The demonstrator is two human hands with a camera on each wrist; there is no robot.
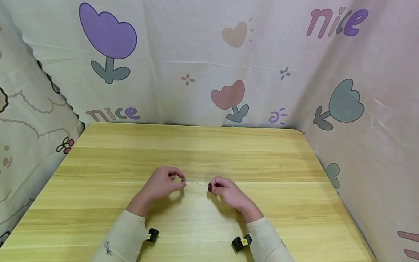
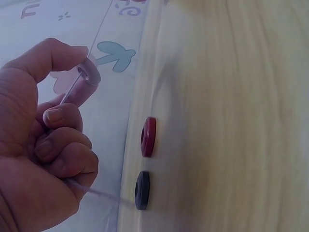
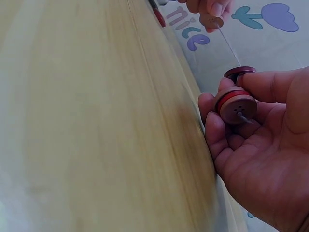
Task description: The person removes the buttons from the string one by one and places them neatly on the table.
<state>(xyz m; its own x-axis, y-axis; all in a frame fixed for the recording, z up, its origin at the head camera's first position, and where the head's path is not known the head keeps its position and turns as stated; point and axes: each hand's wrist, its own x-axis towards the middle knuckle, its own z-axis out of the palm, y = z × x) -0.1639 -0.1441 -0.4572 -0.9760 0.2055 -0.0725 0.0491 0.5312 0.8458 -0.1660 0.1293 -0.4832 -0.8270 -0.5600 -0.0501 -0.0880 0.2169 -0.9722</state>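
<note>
In the head view my left hand [image 1: 163, 185] and right hand [image 1: 230, 193] are a short way apart above the table, a thin thread [image 1: 197, 183] stretched between them. My left thumb and forefinger pinch a pinkish-brown button [image 2: 91, 72] that the thread passes through. The other left fingers curl in, and the thread's tail [image 2: 104, 194] comes out below them. My right hand pinches a dark red button [image 3: 240, 71]. Against its fingers sits a stack of a red button [image 3: 226, 98] and a tan button [image 3: 239, 110], with thread at the tan one's holes.
A red button [image 2: 149, 137] and a dark grey button [image 2: 143, 190] lie on the wooden table [image 1: 196, 153], side by side in the left wrist view. Printed cloth [image 1: 183, 43] hangs behind and beside the table. A black wrist camera [image 1: 152, 235] is at my left sleeve, another camera [image 1: 241, 242] at my right.
</note>
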